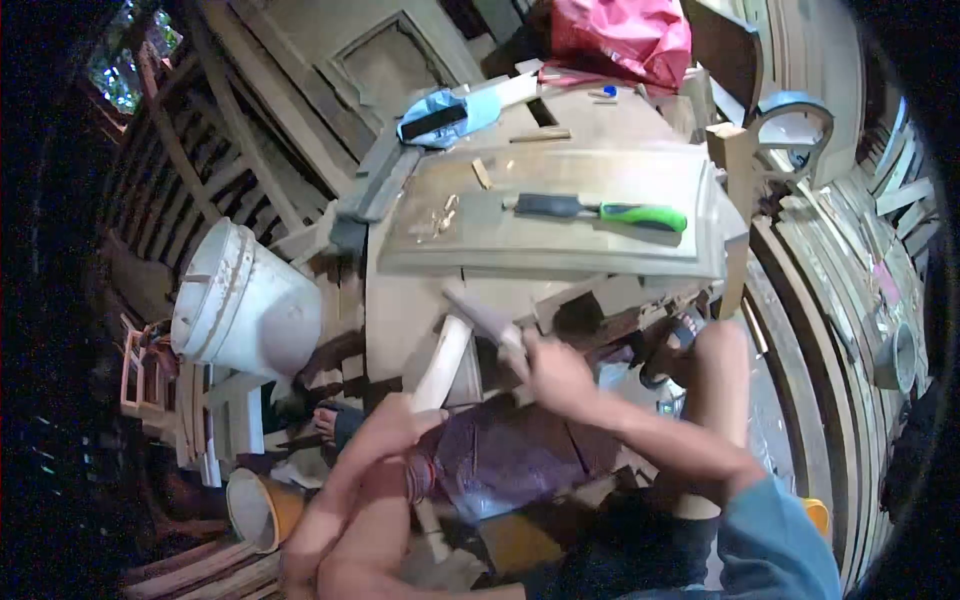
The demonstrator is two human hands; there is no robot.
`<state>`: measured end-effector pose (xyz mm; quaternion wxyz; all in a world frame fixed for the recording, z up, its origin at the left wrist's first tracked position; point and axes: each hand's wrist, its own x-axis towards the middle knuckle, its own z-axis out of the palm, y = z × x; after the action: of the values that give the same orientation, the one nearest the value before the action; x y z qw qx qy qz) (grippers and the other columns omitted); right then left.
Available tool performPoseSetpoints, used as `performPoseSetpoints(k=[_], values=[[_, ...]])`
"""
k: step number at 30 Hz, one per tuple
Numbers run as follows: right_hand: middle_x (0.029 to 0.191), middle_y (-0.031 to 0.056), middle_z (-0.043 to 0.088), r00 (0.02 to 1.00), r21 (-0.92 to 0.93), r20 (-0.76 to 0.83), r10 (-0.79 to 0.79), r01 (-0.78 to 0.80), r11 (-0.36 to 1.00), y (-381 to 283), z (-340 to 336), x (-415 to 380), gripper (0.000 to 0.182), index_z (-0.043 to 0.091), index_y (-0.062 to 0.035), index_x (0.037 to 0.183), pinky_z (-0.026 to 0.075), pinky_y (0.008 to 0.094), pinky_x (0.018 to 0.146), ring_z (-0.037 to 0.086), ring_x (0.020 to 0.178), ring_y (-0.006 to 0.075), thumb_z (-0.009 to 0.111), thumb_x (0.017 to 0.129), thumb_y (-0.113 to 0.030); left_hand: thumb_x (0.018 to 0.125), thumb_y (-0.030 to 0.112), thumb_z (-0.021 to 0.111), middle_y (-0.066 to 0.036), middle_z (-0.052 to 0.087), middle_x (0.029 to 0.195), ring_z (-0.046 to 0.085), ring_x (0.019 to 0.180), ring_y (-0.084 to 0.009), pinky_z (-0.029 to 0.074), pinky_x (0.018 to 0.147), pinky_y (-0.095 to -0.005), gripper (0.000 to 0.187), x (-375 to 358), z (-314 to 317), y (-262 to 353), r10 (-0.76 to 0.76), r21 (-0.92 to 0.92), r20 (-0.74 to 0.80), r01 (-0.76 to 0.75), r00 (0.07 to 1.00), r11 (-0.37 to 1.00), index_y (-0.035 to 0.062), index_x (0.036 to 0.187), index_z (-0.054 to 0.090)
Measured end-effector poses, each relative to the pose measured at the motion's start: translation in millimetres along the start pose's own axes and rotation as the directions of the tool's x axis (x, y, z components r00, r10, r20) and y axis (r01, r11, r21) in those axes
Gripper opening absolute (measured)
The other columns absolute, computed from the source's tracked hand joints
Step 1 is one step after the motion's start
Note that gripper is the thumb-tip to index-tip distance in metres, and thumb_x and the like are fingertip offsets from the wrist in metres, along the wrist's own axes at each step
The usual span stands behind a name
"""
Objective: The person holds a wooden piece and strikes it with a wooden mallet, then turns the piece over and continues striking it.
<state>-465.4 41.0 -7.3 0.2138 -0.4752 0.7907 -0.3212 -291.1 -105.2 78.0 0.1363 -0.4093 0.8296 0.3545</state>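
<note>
My left hand (400,430) is closed around a pale stick of wood (445,360), which slants up and away from me over my left knee. In my right hand (560,375) is a knife-like tool (480,315) with a grey tapered blade and a pale handle, blurred by motion. Its blade crosses close by the far end of the stick. Beyond both hands, a green-handled chisel (640,215) with a dark sleeve lies on a panelled wooden board (560,260). Wood shavings (440,218) sit at the board's left.
A white bucket (275,320) stands at the left, with a yellow bucket (280,505) tipped below it. Behind the board are a blue cloth (470,115) and a pink bag (625,40). Stacked planks (800,370) line the right. Dark purple cloth (510,450) lies between my legs.
</note>
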Motion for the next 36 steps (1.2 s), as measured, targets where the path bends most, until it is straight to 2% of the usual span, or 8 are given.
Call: performPoseSetpoints(k=[8, 12, 15, 20, 24, 27, 31, 36], values=[[0.061, 0.0221, 0.057, 0.975, 0.038, -0.2, -0.095, 0.104, 0.994, 11.2, -4.3, 22.0, 0.041, 0.045, -0.0041, 0.089, 0.048, 0.0465, 0.046, 0.059, 0.054, 0.0368, 0.049, 0.086, -0.044, 0.072, 0.036, 0.065, -0.022, 0.06, 0.068, 0.061, 0.065, -0.0286, 0.047, 0.062, -0.0371, 0.044, -1.1, -0.1, 11.0, 0.001, 0.012, 0.004, -0.001, 1.0, 1.0, -0.0058, 0.084, 0.062], [0.063, 0.0186, 0.059, 0.961, -0.031, 0.102, -0.259, 0.263, 0.964, -10.4, -3.3, -12.0, 0.041, 0.045, -0.0015, 0.091, 0.048, 0.0485, 0.052, 0.06, 0.06, 0.0372, 0.048, 0.087, -0.042, 0.072, 0.033, 0.065, -0.024, 0.06, 0.07, 0.062, 0.069, -0.034, 0.047, 0.063, -0.0405, 0.04, 6.0, 1.9, 1.4, 0.05, 0.155, -0.128, -0.03, 0.991, 0.987, -0.0052, 0.084, 0.062], [0.064, 0.0192, 0.059, 0.967, 0.019, -0.21, -0.147, 0.154, 0.988, 3.6, -18.2, 24.0, 0.037, 0.046, -0.0022, 0.092, 0.047, 0.0489, 0.05, 0.06, 0.06, 0.037, 0.05, 0.087, -0.038, 0.07, 0.033, 0.067, -0.025, 0.061, 0.078, 0.059, 0.077, -0.0411, 0.048, 0.066, -0.0453, 0.04, -1.0, 6.5, 7.5, 0.077, 0.219, -0.155, -0.042, 0.985, 0.975, -0.0046, 0.082, 0.063], [0.067, 0.022, 0.057, 0.969, 0.015, 0.163, -0.187, 0.187, 0.982, -9.7, -3.9, -10.9, 0.032, 0.047, -0.0063, 0.095, 0.047, 0.0505, 0.056, 0.058, 0.063, 0.0416, 0.052, 0.084, -0.035, 0.072, 0.031, 0.065, -0.025, 0.061, 0.077, 0.061, 0.074, -0.0399, 0.05, 0.067, -0.0455, 0.035, -0.1, 8.8, 1.4, 0.184, 0.492, -0.251, -0.038, 0.95, 0.87, -0.0019, 0.082, 0.064], [0.064, 0.0223, 0.058, 0.963, -0.023, -0.24, -0.123, 0.121, 0.992, -0.9, -20.9, 30.5, 0.034, 0.045, -0.0048, 0.097, 0.047, 0.0497, 0.056, 0.059, 0.062, 0.0411, 0.05, 0.086, -0.036, 0.072, 0.032, 0.067, -0.024, 0.061, 0.072, 0.061, 0.071, -0.0393, 0.049, 0.066, -0.0465, 0.032, -3.9, 14.6, 1.5, 0.207, 0.441, -0.314, -0.051, 0.927, 0.896, 0.0003, 0.079, 0.062], [0.071, 0.0228, 0.059, 0.973, -0.02, 0.164, -0.16, 0.166, 0.986, -7.5, -2.3, -4.2, 0.037, 0.04, -0.0051, 0.1, 0.047, 0.0498, 0.06, 0.06, 0.067, 0.04, 0.05, 0.086, -0.038, 0.073, 0.028, 0.067, -0.022, 0.062, 0.073, 0.062, 0.072, -0.0371, 0.05, 0.065, -0.0443, 0.03, -10.5, 7.9, 18.5, 0.159, 0.622, -0.302, 0.068, 0.94, 0.78, -0.0007, 0.077, 0.062], [0.065, 0.02, 0.057, 0.975, -0.038, -0.208, -0.075, 0.068, 0.997, 0.0, -25.9, 30.9, 0.037, 0.048, -0.0037, 0.098, 0.048, 0.0464, 0.057, 0.058, 0.063, 0.0395, 0.051, 0.085, -0.038, 0.073, 0.029, 0.066, -0.021, 0.062, 0.071, 0.063, 0.07, -0.0362, 0.051, 0.065, -0.0437, 0.031, -11.3, 9.6, 19.6, 0.129, 0.599, -0.304, 0.084, 0.944, 0.797, -0.0008, 0.079, 0.062], [0.068, 0.0211, 0.059, 0.964, -0.095, 0.047, -0.263, 0.267, 0.959, -0.8, 4.6, -6.1, 0.035, 0.046, -0.0062, 0.097, 0.048, 0.0484, 0.057, 0.059, 0.064, 0.0411, 0.05, 0.086, -0.039, 0.073, 0.029, 0.066, -0.021, 0.062, 0.07, 0.063, 0.068, -0.0363, 0.051, 0.063, -0.0426, 0.029, -1.4, 9.9, 6.2, 0.195, 0.649, -0.312, 0.058, 0.93, 0.759, -0.0002, 0.075, 0.063]])
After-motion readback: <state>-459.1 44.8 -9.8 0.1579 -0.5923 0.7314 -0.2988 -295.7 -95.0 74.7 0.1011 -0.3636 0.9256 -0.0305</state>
